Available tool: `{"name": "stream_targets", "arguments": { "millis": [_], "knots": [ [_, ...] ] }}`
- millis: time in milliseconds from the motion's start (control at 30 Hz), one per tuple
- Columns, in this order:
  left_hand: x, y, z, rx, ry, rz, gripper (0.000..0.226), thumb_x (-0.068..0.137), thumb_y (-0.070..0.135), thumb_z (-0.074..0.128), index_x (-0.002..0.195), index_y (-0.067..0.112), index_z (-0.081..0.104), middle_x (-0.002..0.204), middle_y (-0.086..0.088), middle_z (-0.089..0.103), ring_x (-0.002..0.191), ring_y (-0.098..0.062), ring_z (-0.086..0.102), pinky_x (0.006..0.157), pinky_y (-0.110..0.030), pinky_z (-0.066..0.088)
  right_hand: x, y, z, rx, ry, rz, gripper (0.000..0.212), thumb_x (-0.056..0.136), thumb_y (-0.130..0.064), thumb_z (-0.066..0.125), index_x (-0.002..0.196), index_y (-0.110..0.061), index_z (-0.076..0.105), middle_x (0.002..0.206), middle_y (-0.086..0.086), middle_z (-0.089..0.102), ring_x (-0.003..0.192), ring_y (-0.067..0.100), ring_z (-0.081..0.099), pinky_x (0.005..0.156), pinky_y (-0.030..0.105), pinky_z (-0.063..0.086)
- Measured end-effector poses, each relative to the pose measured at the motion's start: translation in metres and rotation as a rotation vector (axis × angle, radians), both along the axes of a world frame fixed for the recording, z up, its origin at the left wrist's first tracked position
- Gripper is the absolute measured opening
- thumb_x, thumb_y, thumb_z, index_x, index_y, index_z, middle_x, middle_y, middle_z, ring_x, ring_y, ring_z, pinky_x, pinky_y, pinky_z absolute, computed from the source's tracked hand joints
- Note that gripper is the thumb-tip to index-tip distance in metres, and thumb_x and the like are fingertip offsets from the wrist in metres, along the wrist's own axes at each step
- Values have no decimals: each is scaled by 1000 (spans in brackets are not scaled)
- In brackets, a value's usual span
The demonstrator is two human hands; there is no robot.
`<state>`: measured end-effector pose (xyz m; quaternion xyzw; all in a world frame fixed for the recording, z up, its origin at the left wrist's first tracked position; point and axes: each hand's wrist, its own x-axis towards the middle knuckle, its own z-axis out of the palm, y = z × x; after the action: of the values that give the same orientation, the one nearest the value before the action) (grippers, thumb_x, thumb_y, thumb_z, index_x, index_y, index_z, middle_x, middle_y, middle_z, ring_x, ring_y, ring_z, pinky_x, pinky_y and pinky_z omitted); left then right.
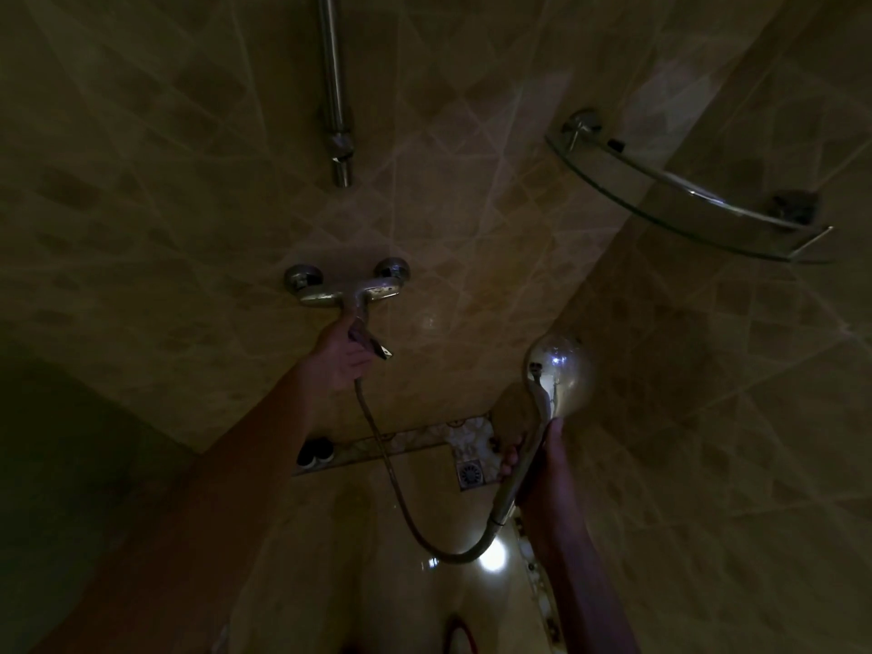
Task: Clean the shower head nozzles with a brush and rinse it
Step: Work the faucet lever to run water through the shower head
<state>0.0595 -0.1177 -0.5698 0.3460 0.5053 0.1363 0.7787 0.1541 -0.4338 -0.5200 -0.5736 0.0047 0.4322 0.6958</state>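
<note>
Right hand (533,469) grips shower head (559,375); left hand (342,354) seemingly on tap lever (365,335)

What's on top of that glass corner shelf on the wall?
Nothing shows on the glass shelf apart from its own metal rail and wall brackets. The view is dim and from below, so small items could go unseen.

There is only one view, from a camera worn on the person's head. It looks forward and a little down into a dim tiled shower corner, and the wide lens bends the wall lines. The mixer tap (347,287) on the wall is near the middle of the frame, at arm's reach. Both forearms come in from the bottom edge. The glass corner shelf (684,200) is at the upper right, and the floor drain (470,474) is low, further away.
</note>
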Motion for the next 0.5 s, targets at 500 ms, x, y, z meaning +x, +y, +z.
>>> {"name": "stream_targets", "arguments": {
  "millis": [500],
  "knots": [
    [-1,-3,1,-3,-10,15,81,88,61,47,139,-1,39,140,-25,45,125,-36,49,103,-44,41,-1,-2,-4,-9,-27,22,61,79,-79,46,82,-18,56,66,1,50,58,13,49,58,28,42]
  ]
}}
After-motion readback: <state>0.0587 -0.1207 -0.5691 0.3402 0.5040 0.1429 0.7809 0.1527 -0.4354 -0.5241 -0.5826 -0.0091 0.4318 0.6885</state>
